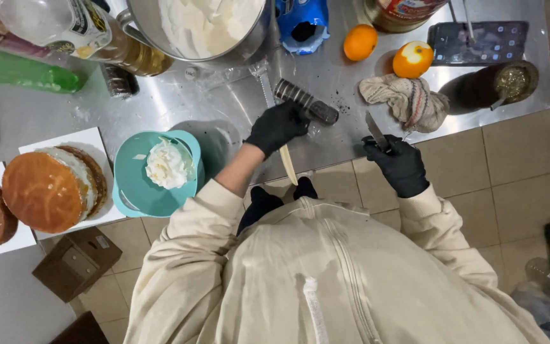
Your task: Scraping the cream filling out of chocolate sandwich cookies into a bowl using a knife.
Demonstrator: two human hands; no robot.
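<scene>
Where the steel table (179,105) meets its near edge, a dark roll (305,100) is seen lying slantwise – a ridged, cylindrical stack of what look like dark biscuits in a clear, glossy wrapper, with black crumbs scattered at its 3 o'clock side. The left hand (279,126), covered by a black glove, is curled over the roll's 8 o'clock end, and a spatula (288,162) with a pale wooden handle and flat metal blade is crossed beneath that hand. The right hand (400,164), also gloved, is closed around a knife (375,130), whose thin blade is pointed toward 11 o'clock, apart from the roll. At 2 o'clock from the roll a crumpled, soft cloth (405,99) is bunched, and beyond it a smooth whole orange (359,41) and a partly peeled orange (413,58) are set. A round teal bowl (136,185) holding whipped white cream is placed at the table's edge at 8 o'clock, next to a layered cake (46,190) on a white board. Bare, brushed metal is left around the roll on most sides – the tightest side is at 12 o'clock, where a large metal bowl (151,25) stands. The table's near edge runs just below both hands, with tiled floor (517,165) beyond it.
</scene>
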